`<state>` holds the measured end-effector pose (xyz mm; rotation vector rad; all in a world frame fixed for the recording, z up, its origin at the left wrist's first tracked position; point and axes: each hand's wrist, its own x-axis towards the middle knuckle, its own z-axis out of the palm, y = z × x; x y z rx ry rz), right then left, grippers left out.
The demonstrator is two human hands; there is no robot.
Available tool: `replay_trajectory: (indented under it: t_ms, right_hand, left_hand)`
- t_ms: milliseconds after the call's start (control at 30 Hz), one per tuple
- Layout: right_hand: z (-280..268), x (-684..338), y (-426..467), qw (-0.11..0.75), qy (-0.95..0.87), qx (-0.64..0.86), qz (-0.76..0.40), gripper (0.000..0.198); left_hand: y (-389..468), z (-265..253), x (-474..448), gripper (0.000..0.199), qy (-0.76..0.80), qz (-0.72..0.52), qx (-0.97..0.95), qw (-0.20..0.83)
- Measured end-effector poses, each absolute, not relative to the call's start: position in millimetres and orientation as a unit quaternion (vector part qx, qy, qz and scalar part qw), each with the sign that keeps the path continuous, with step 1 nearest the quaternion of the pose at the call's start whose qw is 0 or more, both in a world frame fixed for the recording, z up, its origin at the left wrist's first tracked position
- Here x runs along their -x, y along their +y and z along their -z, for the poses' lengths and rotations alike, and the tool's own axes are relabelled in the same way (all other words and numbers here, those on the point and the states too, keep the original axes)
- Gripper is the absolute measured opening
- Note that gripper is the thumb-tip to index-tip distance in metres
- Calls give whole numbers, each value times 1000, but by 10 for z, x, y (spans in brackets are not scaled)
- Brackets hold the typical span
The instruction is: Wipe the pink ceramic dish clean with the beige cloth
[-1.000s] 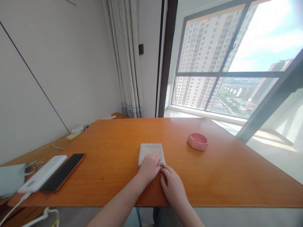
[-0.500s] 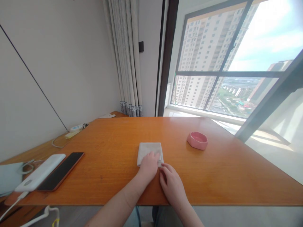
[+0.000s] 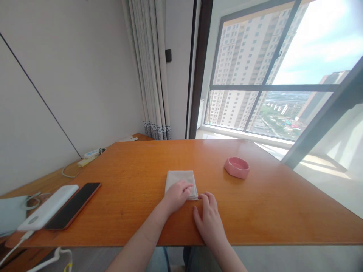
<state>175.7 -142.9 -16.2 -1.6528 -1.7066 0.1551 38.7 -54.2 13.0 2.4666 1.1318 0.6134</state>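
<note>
A light grey cloth [image 3: 179, 176], folded into a small square pad, lies on the wooden table in front of me. My left hand [image 3: 176, 196] rests on its lower part, fingers laid across the fabric toward the right and not wrapped round it. At the cloth's near right corner, the layers show slightly spread. My right hand [image 3: 209, 217] is just beside that corner, thumb and fingers apart with nothing between them. Its index fingertip is at the corner; whether it touches is hard to tell.
A pink faceted bowl [image 3: 236, 167] stands to the right on the table [image 3: 136, 162]. At the left lie a black phone [image 3: 73, 206] and a white power bank [image 3: 48, 207] with a cable. A power strip [image 3: 91, 153] sits by the wall.
My right hand has shifted right and its thumb and fingers have spread apart. My left hand has slid slightly left and down on the cloth, baring more of its right edge.
</note>
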Motion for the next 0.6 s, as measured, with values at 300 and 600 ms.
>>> replay_trajectory:
  t_ms: [300, 600]
  right_hand:
    - [185, -1561, -1308, 276, -768, 577, 6, 65]
    - [154, -1749, -1228, 204, -668, 716, -19, 57]
  left_hand:
    - [-410, 185, -430, 52, 512, -194, -811, 206]
    - [-475, 85, -472, 37, 388, -391, -782, 290]
